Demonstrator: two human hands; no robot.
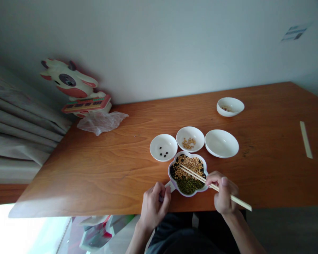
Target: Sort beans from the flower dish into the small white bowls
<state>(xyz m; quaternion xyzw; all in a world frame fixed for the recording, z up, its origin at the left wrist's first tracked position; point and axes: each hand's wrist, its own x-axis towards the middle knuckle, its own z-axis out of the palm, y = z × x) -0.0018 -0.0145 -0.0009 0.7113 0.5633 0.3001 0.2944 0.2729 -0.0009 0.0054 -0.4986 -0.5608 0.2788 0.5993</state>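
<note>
A flower-shaped white bowl near the table's front edge holds mixed yellow, black and green beans. My right hand is closed on a pair of wooden chopsticks, whose tips rest among the yellow beans in that bowl. My left hand is closed on the bowl's handle at its left side. Behind the bowl stand three small white bowls: the left bowl has a few black beans, the middle bowl has several yellow beans, and the right bowl looks empty.
A fourth white bowl sits farther back right. A paper chopstick sleeve lies at the far right. A crumpled plastic bag and a cow-shaped toy stand at the back left. The wooden table meets a wall.
</note>
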